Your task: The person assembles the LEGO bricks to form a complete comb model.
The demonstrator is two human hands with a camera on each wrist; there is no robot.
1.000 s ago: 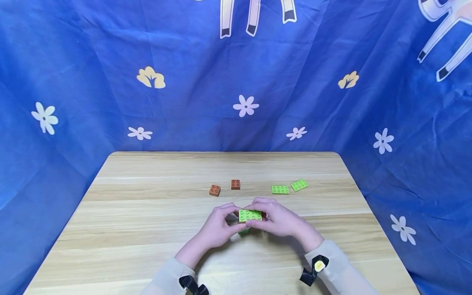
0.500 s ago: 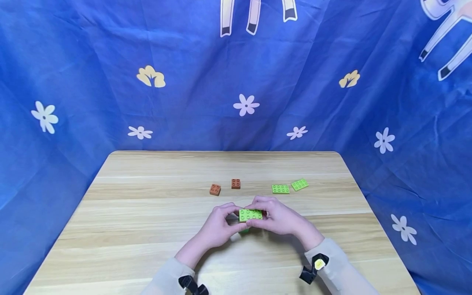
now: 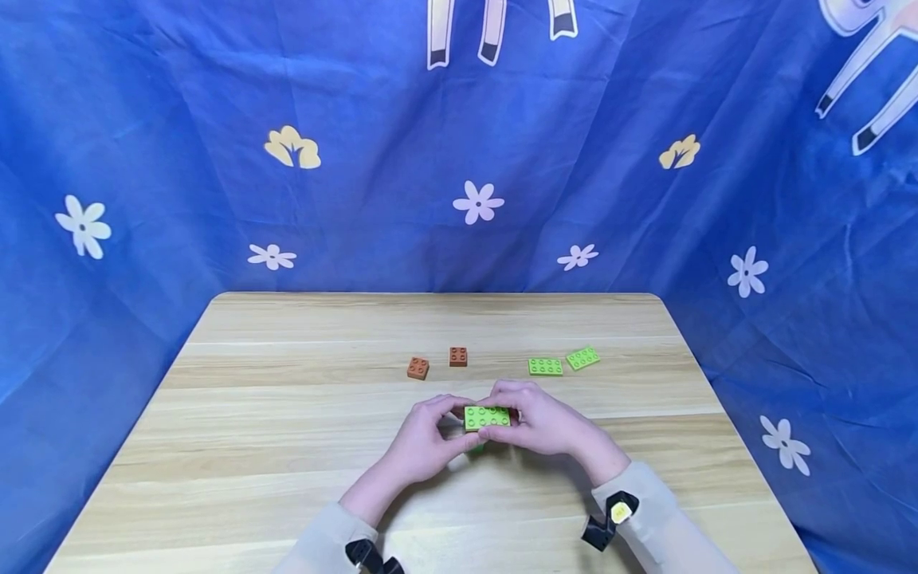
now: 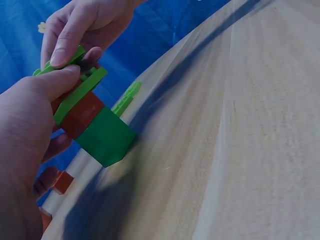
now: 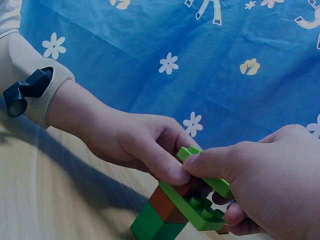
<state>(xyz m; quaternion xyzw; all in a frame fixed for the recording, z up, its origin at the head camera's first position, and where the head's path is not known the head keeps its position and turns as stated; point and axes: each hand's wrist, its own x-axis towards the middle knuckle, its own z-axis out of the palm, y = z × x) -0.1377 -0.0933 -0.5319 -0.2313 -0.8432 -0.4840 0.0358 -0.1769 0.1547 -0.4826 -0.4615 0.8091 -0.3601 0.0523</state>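
Right fingers (image 4: 60,56) pinching upper lime plate (image 3: 484,418), left fingers (image 4: 64,79) gripping brick stack (image 4: 86,115), green base (image 4: 106,140) mostly hidden from above

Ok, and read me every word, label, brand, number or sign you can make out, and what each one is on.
There is no readable text in any view.
Top lime-green toy-brick plate: any fine marking would be too small to read.
Brown four-stud bricks: likewise.
Blue fabric backdrop: printed pictures, no lettering in view.

Pale wood-grain table (image 3: 287,414) with two square brown bricks (image 3: 458,357) left of two lime-green plates (image 3: 545,367).
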